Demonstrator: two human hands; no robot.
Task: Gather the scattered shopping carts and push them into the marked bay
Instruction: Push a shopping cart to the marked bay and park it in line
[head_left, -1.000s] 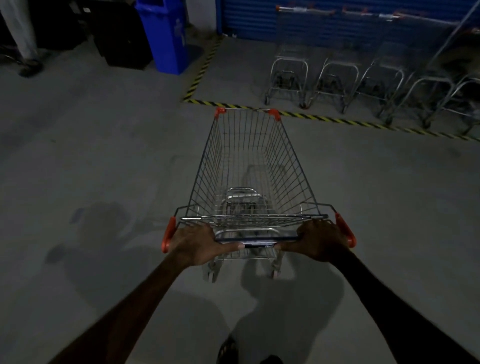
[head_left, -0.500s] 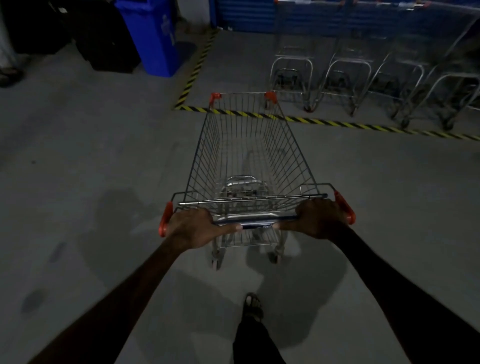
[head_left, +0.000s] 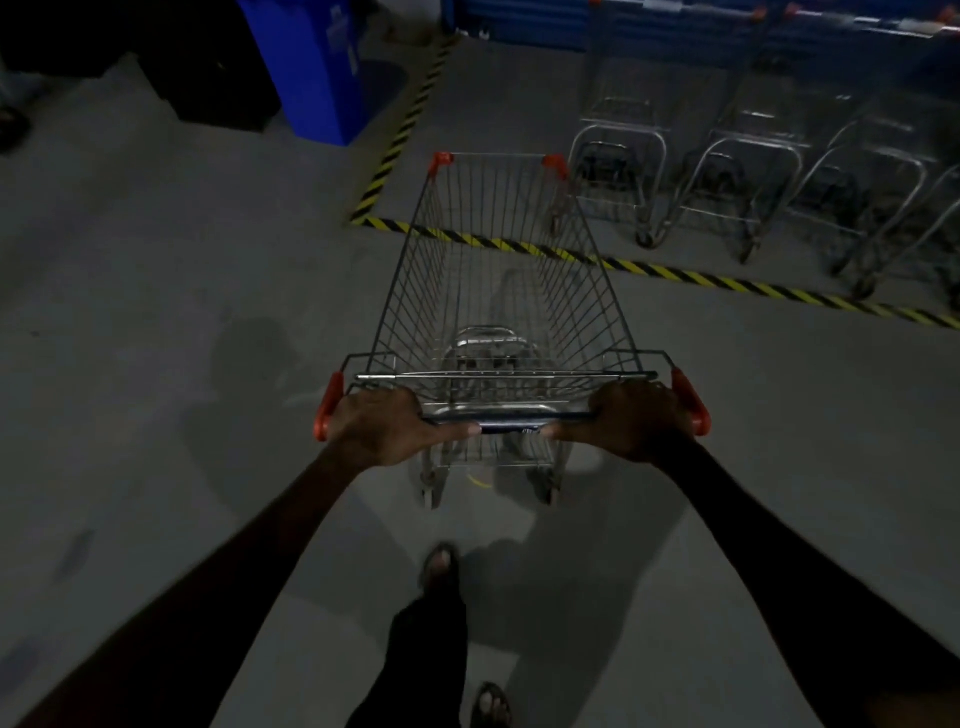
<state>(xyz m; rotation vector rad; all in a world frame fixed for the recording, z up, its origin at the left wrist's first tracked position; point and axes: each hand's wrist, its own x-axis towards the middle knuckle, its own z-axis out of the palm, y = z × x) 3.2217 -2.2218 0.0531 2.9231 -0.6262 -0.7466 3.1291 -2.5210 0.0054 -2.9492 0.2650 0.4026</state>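
An empty wire shopping cart with orange corner caps stands straight ahead of me. My left hand grips the left end of its handle bar. My right hand grips the right end. The cart's front end reaches over the yellow-and-black floor stripe that marks the bay. Inside the bay, several other carts are parked in a row against a blue shutter, to the right of my cart's nose.
A blue bin and a dark object stand left of the bay, beyond its side stripe. Bare concrete floor lies on both sides of the cart. My sandalled feet show below the handle.
The cart has rolled forward with both hands on the handle, and its front has crossed the floor stripe. The parked carts look nearer.
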